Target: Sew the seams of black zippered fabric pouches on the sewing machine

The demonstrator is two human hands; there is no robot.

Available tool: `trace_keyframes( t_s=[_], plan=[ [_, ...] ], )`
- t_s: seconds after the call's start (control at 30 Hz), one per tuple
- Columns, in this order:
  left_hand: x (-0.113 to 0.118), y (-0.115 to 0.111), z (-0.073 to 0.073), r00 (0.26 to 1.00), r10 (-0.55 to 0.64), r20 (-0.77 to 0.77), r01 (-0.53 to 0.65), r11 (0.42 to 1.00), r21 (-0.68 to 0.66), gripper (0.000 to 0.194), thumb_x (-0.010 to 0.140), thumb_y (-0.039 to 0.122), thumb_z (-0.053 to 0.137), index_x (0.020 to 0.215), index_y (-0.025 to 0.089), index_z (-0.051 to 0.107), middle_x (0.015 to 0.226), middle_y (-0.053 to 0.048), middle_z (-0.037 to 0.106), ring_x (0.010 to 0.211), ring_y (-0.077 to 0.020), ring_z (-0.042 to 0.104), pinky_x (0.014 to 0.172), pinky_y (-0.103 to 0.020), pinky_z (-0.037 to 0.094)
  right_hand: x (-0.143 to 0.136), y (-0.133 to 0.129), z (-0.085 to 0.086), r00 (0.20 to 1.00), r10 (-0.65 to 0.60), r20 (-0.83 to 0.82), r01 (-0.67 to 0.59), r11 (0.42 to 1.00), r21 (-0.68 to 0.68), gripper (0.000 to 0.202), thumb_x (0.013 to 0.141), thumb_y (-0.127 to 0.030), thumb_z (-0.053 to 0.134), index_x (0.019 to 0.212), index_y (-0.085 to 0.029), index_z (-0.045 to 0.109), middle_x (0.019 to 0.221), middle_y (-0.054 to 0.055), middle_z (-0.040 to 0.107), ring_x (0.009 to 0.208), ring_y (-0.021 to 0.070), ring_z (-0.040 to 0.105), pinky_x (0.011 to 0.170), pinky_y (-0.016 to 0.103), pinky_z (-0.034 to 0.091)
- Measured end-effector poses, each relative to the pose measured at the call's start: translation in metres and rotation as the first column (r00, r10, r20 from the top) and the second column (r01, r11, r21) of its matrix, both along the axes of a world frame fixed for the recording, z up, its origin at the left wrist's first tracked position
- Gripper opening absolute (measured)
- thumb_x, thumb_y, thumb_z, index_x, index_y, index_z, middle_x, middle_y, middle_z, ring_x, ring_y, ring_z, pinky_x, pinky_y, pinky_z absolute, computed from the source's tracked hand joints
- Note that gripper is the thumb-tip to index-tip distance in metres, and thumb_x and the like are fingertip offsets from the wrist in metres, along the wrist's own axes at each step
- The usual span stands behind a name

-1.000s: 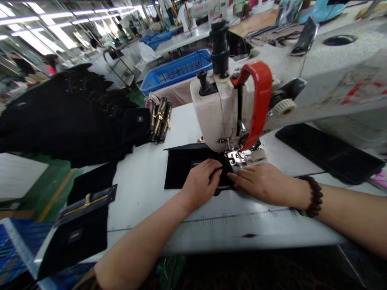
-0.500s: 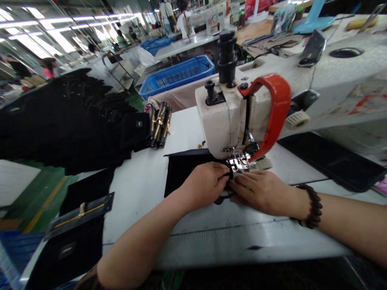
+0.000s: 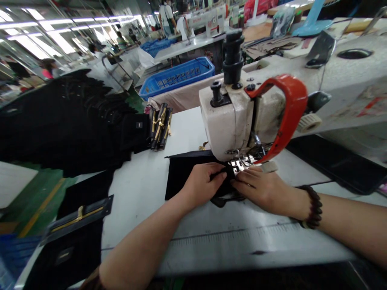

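Observation:
A black fabric piece lies on the machine bed, its right end at the presser foot of a white sewing machine. My left hand is closed on this fabric, thumb and fingers pinching it just left of the foot. On the other side, my right hand grips the fabric edge with its fingers together, close in front of the foot. Part of the fabric is hidden under both hands and the machine head. A dark zipper strip runs along the fabric's back edge, and a gold zipper pull sticks out behind it.
Rolled zipper strips with gold pulls sit behind left, beside a big pile of black pieces. Another black piece with a gold zipper hangs at the table's left edge. A blue basket stands behind; a black flat piece lies right.
My left hand's thumb and fingers have spread slightly on the fabric. More bunched fabric shows between and below my hands. The view has shifted a little, with the machine head now further right.

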State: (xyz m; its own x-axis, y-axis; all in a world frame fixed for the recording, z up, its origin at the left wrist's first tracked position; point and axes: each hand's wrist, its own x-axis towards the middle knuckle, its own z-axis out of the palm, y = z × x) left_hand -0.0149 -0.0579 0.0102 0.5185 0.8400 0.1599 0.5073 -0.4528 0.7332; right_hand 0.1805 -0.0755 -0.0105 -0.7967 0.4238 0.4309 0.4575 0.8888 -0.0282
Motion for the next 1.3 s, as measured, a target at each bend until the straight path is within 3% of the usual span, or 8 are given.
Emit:
trace_keyframes(
  t_s=[0.13, 0.23, 0.4, 0.53, 0.8, 1.07, 1.3],
  plan=[
    [0.003, -0.01, -0.007, 0.983, -0.165, -0.077, 0.181, 0.934, 0.308, 0.019, 0.08, 0.01, 0.048, 0.091, 0.007, 0.064, 0.094, -0.01, 0.068, 0.089, -0.0181, 0.061, 0.083, -0.031, 0.05, 0.0, -0.005, 0.004, 0.997, 0.059, 0.05, -0.061, 0.997, 0.037, 0.037, 0.088, -0.006, 0.027, 0.073, -0.011, 0.061, 0.065, 0.006, 0.055, 0.058, 0.0151, 0.047, 0.054, 0.028, 0.04],
    [0.006, -0.016, -0.011, 0.956, -0.194, -0.219, 0.271, 0.869, 0.413, 0.019, 0.082, 0.009, 0.046, 0.09, 0.005, 0.062, 0.096, -0.012, 0.067, 0.089, -0.0184, 0.06, 0.085, -0.031, 0.05, -0.001, -0.008, 0.003, 0.994, 0.071, 0.08, -0.076, 0.995, 0.061, 0.04, 0.088, -0.005, 0.026, 0.067, -0.013, 0.059, 0.063, 0.005, 0.053, 0.055, 0.0148, 0.043, 0.051, 0.029, 0.036],
    [0.009, -0.018, -0.013, 0.916, -0.184, -0.355, 0.334, 0.84, 0.426, 0.019, 0.083, 0.008, 0.043, 0.089, 0.005, 0.061, 0.097, -0.012, 0.066, 0.09, -0.017, 0.06, 0.085, -0.03, 0.05, -0.002, -0.007, 0.001, 0.994, 0.076, 0.08, -0.078, 0.997, 0.021, 0.038, 0.087, -0.005, 0.027, 0.065, -0.013, 0.058, 0.063, 0.005, 0.052, 0.054, 0.0155, 0.042, 0.05, 0.03, 0.034],
    [0.011, -0.016, -0.015, 0.915, -0.179, -0.363, 0.334, 0.839, 0.43, 0.02, 0.084, 0.008, 0.041, 0.089, 0.005, 0.061, 0.097, -0.011, 0.066, 0.09, -0.0169, 0.061, 0.084, -0.029, 0.05, -0.002, -0.005, -0.003, 0.994, 0.062, 0.085, -0.059, 0.997, -0.041, 0.034, 0.085, -0.005, 0.029, 0.069, -0.012, 0.058, 0.065, 0.006, 0.054, 0.057, 0.0162, 0.045, 0.052, 0.029, 0.035],
    [0.012, -0.01, -0.023, 0.944, -0.122, -0.308, 0.253, 0.865, 0.434, 0.019, 0.083, 0.009, 0.045, 0.091, 0.005, 0.061, 0.098, -0.01, 0.066, 0.09, -0.0182, 0.061, 0.087, -0.031, 0.05, -0.002, 0.002, -0.027, 0.997, -0.028, 0.077, 0.034, 0.996, -0.082, 0.027, 0.085, -0.004, 0.035, 0.07, -0.012, 0.055, 0.065, 0.005, 0.054, 0.053, 0.0132, 0.043, 0.052, 0.026, 0.034],
    [0.011, -0.002, -0.022, 0.946, -0.088, -0.311, 0.229, 0.861, 0.453, 0.013, 0.083, 0.01, 0.048, 0.087, 0.009, 0.061, 0.094, -0.009, 0.066, 0.088, -0.017, 0.061, 0.084, -0.03, 0.051, -0.006, 0.003, -0.015, 0.983, -0.132, 0.126, 0.152, 0.975, -0.162, 0.021, 0.08, 0.0, 0.041, 0.072, -0.012, 0.057, 0.068, 0.005, 0.057, 0.054, 0.0125, 0.049, 0.053, 0.025, 0.035],
    [0.002, -0.006, -0.026, 0.964, -0.149, -0.22, 0.239, 0.847, 0.474, 0.014, 0.085, 0.015, 0.048, 0.088, 0.011, 0.061, 0.093, -0.007, 0.067, 0.092, -0.0151, 0.061, 0.088, -0.029, 0.049, 0.008, -0.007, -0.008, 0.99, -0.05, 0.129, 0.062, 0.994, -0.093, 0.034, 0.093, -0.013, 0.027, 0.087, -0.012, 0.061, 0.061, 0.003, 0.055, 0.05, 0.014, 0.049, 0.046, 0.028, 0.031]
  ],
)
